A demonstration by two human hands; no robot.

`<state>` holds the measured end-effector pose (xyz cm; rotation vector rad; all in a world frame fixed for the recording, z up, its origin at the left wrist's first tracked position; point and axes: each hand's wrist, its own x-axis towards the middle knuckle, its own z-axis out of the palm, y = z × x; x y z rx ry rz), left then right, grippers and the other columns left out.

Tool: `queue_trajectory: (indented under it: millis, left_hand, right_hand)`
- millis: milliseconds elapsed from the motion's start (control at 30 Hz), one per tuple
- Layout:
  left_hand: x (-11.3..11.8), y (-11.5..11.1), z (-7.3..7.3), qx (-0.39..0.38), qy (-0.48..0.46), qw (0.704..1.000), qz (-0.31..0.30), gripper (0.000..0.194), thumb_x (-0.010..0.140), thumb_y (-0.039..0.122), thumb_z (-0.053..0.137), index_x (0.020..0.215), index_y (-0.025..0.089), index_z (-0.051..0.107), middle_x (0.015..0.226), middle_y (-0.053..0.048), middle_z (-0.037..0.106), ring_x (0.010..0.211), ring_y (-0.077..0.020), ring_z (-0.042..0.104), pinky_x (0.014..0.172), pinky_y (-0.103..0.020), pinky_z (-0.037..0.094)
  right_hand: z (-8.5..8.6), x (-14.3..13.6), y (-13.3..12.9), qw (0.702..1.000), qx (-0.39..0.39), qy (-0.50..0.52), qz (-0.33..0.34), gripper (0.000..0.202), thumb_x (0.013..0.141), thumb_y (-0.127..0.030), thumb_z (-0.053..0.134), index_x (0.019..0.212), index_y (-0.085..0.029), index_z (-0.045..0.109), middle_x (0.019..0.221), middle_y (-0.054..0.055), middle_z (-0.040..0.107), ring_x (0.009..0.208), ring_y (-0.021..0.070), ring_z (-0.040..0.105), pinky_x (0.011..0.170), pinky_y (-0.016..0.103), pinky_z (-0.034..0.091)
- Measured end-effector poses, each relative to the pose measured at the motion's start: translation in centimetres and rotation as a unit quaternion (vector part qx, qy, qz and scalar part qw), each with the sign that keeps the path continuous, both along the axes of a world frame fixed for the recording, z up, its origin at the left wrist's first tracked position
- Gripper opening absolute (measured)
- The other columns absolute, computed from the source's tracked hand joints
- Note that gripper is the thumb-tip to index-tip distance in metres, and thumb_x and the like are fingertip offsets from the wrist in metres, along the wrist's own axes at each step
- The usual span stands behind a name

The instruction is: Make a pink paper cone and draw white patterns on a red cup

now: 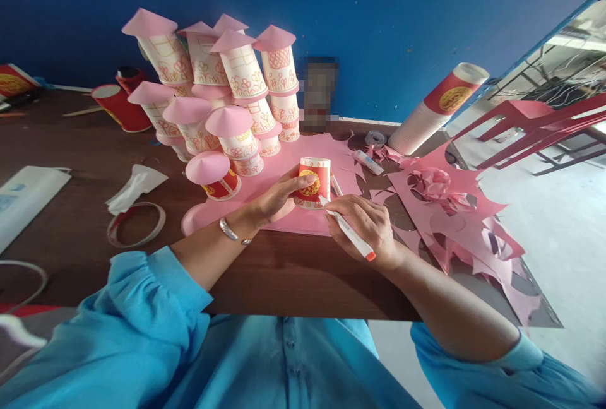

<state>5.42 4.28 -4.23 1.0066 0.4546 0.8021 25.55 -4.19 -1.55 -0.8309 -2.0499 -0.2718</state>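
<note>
A red and white paper cup (319,189) with a gold emblem is held in my left hand (280,195), thumb across its front. My right hand (367,226) grips a white marker (353,236) with an orange end, its tip at the cup's lower right side. Small drawings run along the cup's two white rims. Pink paper (284,216) lies beneath. To the left, paper-cup towers (243,71) with pink cone roofs and drawn flowers stand close together. Nearest my left hand is a red cup (222,188) with a pink cone on top.
A leaning stack of cups (438,109), a tape roll (375,138) and a glue tube (368,161) are behind on the right. Cut pink scraps (459,219) cover the right side. A larger tape roll (136,225) lies left, red cups (124,107) behind it.
</note>
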Motion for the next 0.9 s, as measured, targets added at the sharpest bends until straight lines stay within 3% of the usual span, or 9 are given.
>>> queue_trajectory:
  millis: [300, 900]
  left_hand:
    - [-0.02, 0.42, -0.88, 0.008, -0.027, 1.000, -0.011, 0.047, 0.094, 0.048, 0.088, 0.128, 0.020, 0.071, 0.110, -0.009, 0.083, 0.104, -0.0283, 0.080, 0.092, -0.039, 0.061]
    - [0.03, 0.29, -0.49, 0.006, -0.021, 1.000, -0.004, 0.045, 0.094, 0.048, 0.087, 0.126, 0.020, 0.071, 0.105, -0.007, 0.082, 0.101, -0.0275, 0.080, 0.092, -0.040, 0.061]
  right_hand:
    - [0.36, -0.13, -0.20, 1.000, -0.010, -0.004, 0.017, 0.012, 0.106, -0.013, 0.065, 0.109, -0.024, 0.064, 0.086, 0.001, 0.082, 0.073, 0.0167, 0.081, 0.070, 0.026, 0.061]
    - [0.56, -0.11, -0.17, 1.000, 0.002, -0.001, 0.005, 0.012, 0.106, -0.012, 0.064, 0.107, -0.024, 0.063, 0.083, 0.001, 0.082, 0.068, 0.0164, 0.079, 0.065, 0.026, 0.060]
